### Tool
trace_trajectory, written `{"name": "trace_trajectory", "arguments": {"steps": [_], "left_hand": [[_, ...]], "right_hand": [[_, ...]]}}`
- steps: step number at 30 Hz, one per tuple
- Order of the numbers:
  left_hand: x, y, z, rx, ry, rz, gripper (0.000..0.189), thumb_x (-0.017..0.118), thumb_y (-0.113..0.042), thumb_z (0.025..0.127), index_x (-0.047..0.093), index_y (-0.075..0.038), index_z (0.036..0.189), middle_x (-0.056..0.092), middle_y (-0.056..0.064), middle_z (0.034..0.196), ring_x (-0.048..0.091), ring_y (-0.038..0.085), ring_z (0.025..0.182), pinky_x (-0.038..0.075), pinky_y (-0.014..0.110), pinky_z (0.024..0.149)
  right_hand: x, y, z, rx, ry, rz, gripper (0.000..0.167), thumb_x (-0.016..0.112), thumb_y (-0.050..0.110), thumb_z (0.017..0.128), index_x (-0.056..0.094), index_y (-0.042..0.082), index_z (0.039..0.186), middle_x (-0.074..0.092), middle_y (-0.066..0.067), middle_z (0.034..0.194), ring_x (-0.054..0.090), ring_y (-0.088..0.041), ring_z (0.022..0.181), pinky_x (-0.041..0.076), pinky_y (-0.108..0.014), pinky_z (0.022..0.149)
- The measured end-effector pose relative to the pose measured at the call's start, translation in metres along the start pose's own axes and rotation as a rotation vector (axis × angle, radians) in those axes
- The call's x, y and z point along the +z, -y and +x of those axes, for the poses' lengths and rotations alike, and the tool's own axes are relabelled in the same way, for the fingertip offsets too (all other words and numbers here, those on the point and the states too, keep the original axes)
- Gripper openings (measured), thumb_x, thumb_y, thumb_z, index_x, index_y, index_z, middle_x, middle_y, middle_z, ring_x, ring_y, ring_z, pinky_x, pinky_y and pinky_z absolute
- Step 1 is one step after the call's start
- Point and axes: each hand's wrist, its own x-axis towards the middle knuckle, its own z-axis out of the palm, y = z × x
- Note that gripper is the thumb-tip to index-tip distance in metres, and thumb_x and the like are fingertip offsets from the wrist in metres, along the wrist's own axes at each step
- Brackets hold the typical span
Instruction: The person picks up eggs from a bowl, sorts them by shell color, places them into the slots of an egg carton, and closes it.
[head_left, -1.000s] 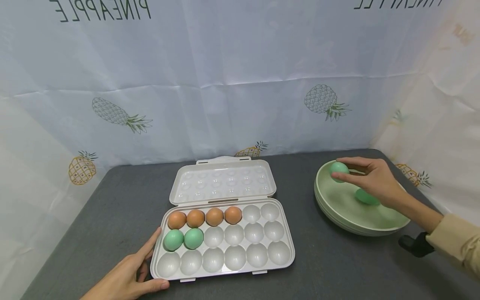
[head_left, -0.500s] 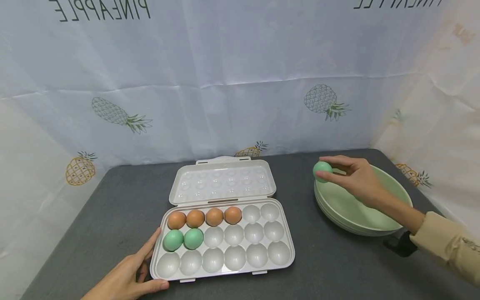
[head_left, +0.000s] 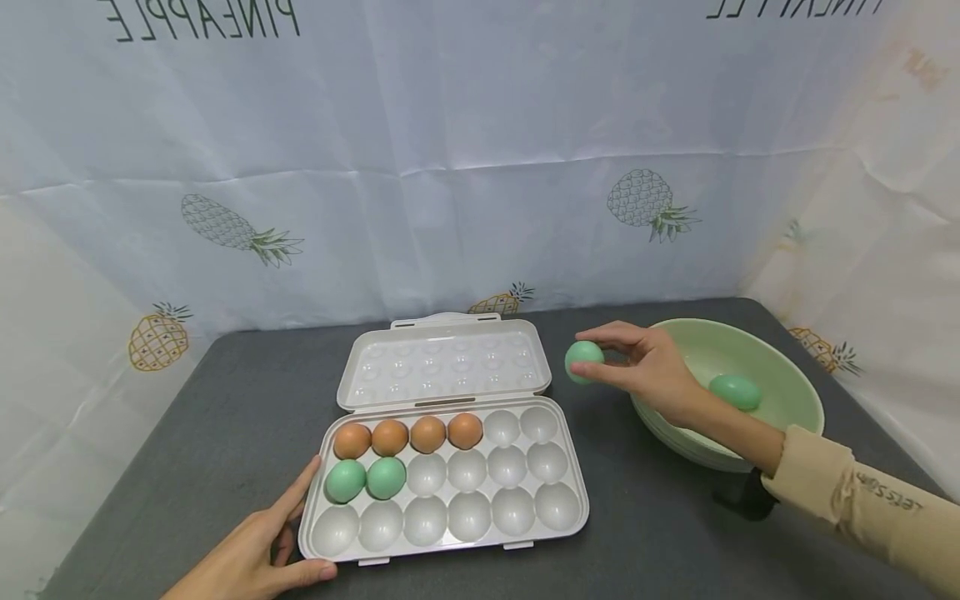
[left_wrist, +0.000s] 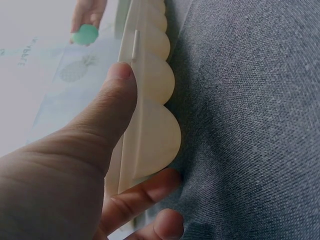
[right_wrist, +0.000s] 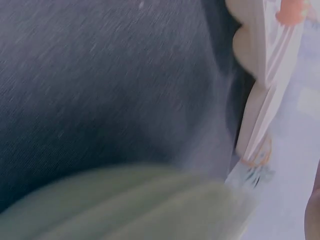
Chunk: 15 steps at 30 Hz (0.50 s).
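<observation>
My right hand [head_left: 660, 371] pinches a green egg [head_left: 583, 362] between thumb and fingers, in the air between the bowl and the egg box. My left hand [head_left: 258, 542] holds the near left corner of the white plastic egg box [head_left: 513, 507], its thumb [left_wrist: 112, 95] along the front side and fingers at the left side. The box lies with its lid [head_left: 446, 364] folded back. Brown eggs [head_left: 428, 435] fill the left part of the back row. Two green eggs [head_left: 386, 478] sit at the left of the middle row.
A pale green bowl [head_left: 798, 383], one of a stack, stands on the right with another green egg [head_left: 735, 391] inside. The dark table [head_left: 240, 417] ends at a pineapple-print curtain [head_left: 450, 242]. A black thing [head_left: 750, 498] shows under the right sleeve.
My right hand has carried the green egg leftward, from over the bowl to the right of the egg box. My left hand and the box have stayed put.
</observation>
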Motion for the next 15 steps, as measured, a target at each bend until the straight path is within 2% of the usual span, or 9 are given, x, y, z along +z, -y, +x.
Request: {"name": "trace_trajectory", "arguments": {"steps": [7, 15], "left_hand": [[-0.001, -0.001, 0.0, 0.008, -0.006, 0.018, 0.115, 0.09, -0.029, 0.077, 0.018, -0.001, 0.162, 0.046, -0.019, 0.07, 0.035, -0.016, 0.059, 0.031, 0.006, 0.051], [-0.004, 0.0, 0.0, 0.003, -0.005, 0.012, 0.114, 0.09, -0.027, 0.076, 0.02, -0.003, 0.162, 0.046, -0.019, 0.071, 0.036, -0.015, 0.06, 0.032, 0.007, 0.051]], "right_hand": [[0.029, 0.003, 0.004, -0.005, 0.069, 0.06, 0.039, 0.083, 0.001, 0.082, 0.072, -0.004, 0.119, 0.07, 0.009, 0.106, 0.072, -0.008, 0.093, 0.061, -0.026, 0.088], [0.058, 0.007, 0.007, 0.005, 0.12, 0.141, 0.04, 0.085, 0.001, 0.08, 0.072, -0.004, 0.118, 0.07, 0.007, 0.104, 0.072, -0.008, 0.096, 0.062, -0.029, 0.087]]}}
